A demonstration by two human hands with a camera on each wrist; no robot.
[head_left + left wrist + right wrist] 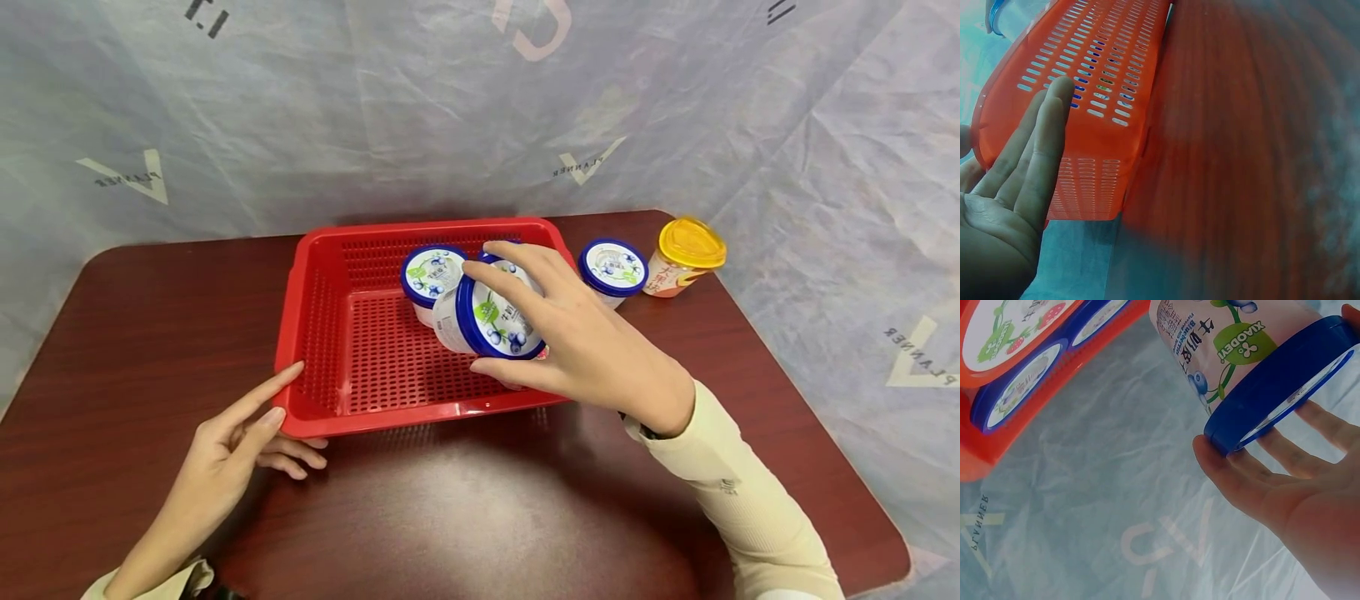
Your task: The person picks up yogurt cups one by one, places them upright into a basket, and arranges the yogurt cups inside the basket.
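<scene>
My right hand [585, 342] grips a tilted blueberry tub [498, 321] by its blue lid, over the right part of the red basket [405, 419]. In the right wrist view, thumb and fingers spread around the edge of the lid, and the tub's printed side faces the camera. My left hand [225, 450] touches the basket's near left corner, thumb and forefinger at the rim. The left wrist view shows its other fingers [1044, 156] straight along the outside wall. Another blue-lidded tub [435, 273] stands in the basket; one more behind the held tub is mostly hidden.
A red-rimmed strawberry tub [1010, 331] sits in the basket, largely hidden from the head camera. To the basket's right on the table [150, 333] stand a blue-lidded tub [613, 265] and a yellow-lidded cup [686, 250]. A grey printed sheet [300, 125] hangs behind.
</scene>
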